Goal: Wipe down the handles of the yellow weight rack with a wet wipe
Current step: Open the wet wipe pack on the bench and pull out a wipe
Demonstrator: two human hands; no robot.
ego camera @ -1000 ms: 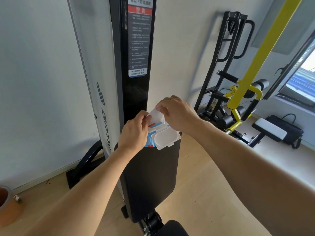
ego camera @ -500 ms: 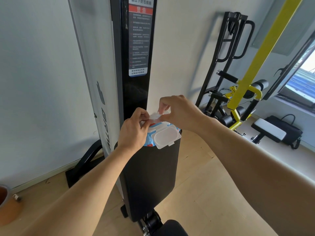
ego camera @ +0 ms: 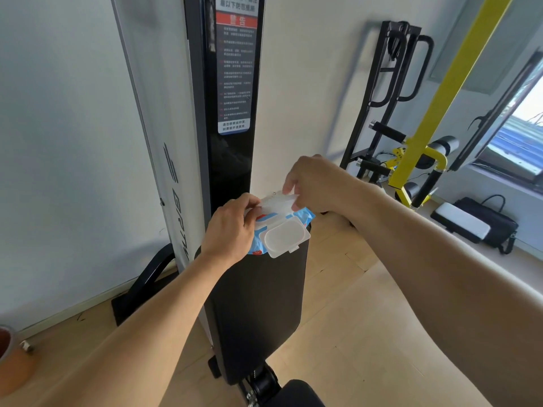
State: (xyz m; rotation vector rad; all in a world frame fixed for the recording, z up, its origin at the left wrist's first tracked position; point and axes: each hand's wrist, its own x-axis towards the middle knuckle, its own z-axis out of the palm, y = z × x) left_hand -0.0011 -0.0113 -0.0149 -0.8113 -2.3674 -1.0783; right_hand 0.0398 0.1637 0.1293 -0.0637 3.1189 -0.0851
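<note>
Wipe pack (ego camera: pixel 302 215): blue and white, sat on the top edge of the black bench pad (ego camera: pixel 258 312); its clear flip lid (ego camera: pixel 283 237) hung open toward the camera.
Left hand (ego camera: pixel 232 230): fingers curled round the pack's left end, steadying it.
Right hand (ego camera: pixel 316 183): thumb and fingers pinched a white wet wipe (ego camera: pixel 277 202), partly drawn from the opening.
Yellow weight rack (ego camera: pixel 426 136): stood well apart, at right by the window.
Black bag (ego camera: pixel 493 221): lay on the floor beyond the rack.
</note>
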